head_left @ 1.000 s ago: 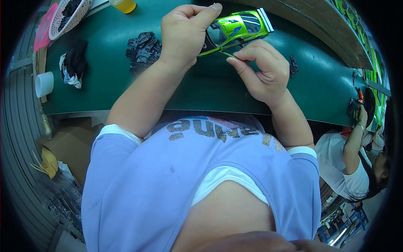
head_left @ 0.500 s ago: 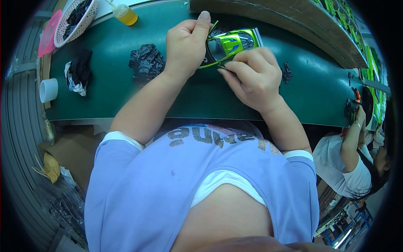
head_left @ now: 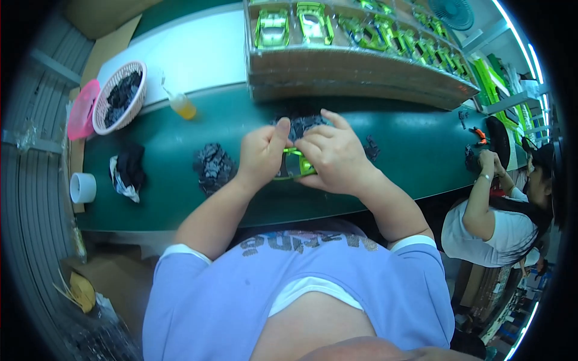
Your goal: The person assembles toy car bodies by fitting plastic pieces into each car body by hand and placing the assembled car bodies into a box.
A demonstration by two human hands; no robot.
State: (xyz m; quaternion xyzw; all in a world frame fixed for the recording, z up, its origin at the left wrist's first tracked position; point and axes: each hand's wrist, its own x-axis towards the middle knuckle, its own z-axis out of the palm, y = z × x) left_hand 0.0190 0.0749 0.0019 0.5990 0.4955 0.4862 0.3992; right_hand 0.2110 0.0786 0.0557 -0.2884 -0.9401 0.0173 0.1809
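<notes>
A bright green toy car body (head_left: 293, 166) is held between my two hands, low over the table. My left hand (head_left: 260, 153) is closed on one end, its thumb pointing up. My right hand (head_left: 333, 155) wraps over the other end with bent fingers and covers much of the shell. Just beyond the hands lies a pile of black plastic parts (head_left: 306, 124), partly hidden by them. Another heap of black parts (head_left: 215, 167) is left of my left forearm, and a few small black parts (head_left: 371, 148) lie right of my right hand.
A cardboard box (head_left: 361, 77) of green car shells stands at the back. On the left are a pink basket (head_left: 139, 103) of black parts, a bottle of yellow liquid (head_left: 183, 107), a dark cloth (head_left: 130, 171) and a white roll (head_left: 83, 188). A co-worker (head_left: 490, 222) sits at right.
The view has tilted up, bringing more of the box into sight. My right hand has moved from the car body's near edge to wrap over it, closer to my left hand.
</notes>
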